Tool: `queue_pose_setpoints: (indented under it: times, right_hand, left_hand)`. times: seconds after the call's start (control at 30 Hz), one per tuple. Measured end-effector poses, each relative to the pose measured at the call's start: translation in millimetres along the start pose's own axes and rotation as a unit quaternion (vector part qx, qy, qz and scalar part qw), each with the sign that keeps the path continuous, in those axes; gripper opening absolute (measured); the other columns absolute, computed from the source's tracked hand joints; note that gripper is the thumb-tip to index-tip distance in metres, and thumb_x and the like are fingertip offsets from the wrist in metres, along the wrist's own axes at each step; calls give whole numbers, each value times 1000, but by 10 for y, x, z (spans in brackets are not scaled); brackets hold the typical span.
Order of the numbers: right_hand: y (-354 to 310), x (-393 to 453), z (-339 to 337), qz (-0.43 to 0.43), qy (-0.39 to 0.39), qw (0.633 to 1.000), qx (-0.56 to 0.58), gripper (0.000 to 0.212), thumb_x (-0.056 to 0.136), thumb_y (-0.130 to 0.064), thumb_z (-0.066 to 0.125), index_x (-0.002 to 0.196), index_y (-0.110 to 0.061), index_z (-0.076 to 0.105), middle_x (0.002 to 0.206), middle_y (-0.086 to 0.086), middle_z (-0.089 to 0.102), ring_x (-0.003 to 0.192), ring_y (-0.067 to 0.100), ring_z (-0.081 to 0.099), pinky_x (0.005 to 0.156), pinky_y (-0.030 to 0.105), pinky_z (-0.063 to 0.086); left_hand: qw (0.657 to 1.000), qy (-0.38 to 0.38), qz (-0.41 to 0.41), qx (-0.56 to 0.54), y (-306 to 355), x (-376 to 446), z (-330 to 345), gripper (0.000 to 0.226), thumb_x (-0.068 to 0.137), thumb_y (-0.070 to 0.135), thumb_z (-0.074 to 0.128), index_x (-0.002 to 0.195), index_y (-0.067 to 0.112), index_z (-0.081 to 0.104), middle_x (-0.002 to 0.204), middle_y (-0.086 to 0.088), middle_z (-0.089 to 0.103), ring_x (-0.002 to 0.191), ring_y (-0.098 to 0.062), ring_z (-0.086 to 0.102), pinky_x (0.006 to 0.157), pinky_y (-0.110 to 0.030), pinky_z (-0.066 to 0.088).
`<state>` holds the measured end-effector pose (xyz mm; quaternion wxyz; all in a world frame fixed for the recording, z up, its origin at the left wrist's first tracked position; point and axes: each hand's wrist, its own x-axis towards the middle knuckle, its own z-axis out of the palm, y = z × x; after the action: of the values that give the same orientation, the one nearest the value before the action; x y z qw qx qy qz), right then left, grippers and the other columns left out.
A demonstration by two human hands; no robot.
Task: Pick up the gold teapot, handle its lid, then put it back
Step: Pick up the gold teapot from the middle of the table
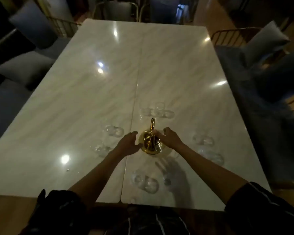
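The gold teapot [150, 143] stands on the white marble table [92, 92], its spout pointing away from me and its handle arching over the top. My left hand [128, 144] is at its left side, fingers loosely spread, thumb close to the body; contact is unclear. My right hand [170, 137] is at its right side, fingers curled near the lid and handle. The dim, blurred frame hides whether that hand grips anything.
Clear glass cups ring the teapot: a cluster behind [157, 111], some to the left [113, 130], some to the right [204, 140], and others near me [145, 182]. Cushioned chairs [261, 41] line both long sides and the far end.
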<state>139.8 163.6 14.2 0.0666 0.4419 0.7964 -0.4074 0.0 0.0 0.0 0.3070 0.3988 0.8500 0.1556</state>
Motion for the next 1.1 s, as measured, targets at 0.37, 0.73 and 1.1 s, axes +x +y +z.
queue_pose_setpoints:
  times: [0.37, 0.73, 1.1]
  right_hand:
    - [-227, 480, 572, 76, 19, 974, 212, 35, 96, -22, 45, 109, 4, 65, 98, 13, 69, 95, 31, 65, 88, 42, 53]
    - [-221, 573, 486, 67, -3, 972, 225, 41, 94, -35, 47, 102, 0, 68, 86, 14, 67, 79, 27, 65, 75, 37, 50]
    - [-672, -465, 60, -88, 80, 986, 113, 40, 97, -37, 53, 68, -10, 62, 64, 4, 61, 57, 15, 62, 56, 32, 57]
  left_hand:
    - [990, 11, -104, -90, -291, -356, 283, 70, 100, 43, 64, 157, 13, 37, 155, -12, 48, 139, -28, 49, 114, -36, 38]
    - [990, 44, -79, -109, -462, -489, 310, 61, 98, 40, 68, 151, 19, 46, 142, -9, 57, 107, -16, 54, 97, -29, 44]
    - [978, 90, 182, -46, -482, -681, 17, 73, 95, 35, 72, 158, 32, 35, 160, -3, 42, 144, -18, 44, 113, -37, 48]
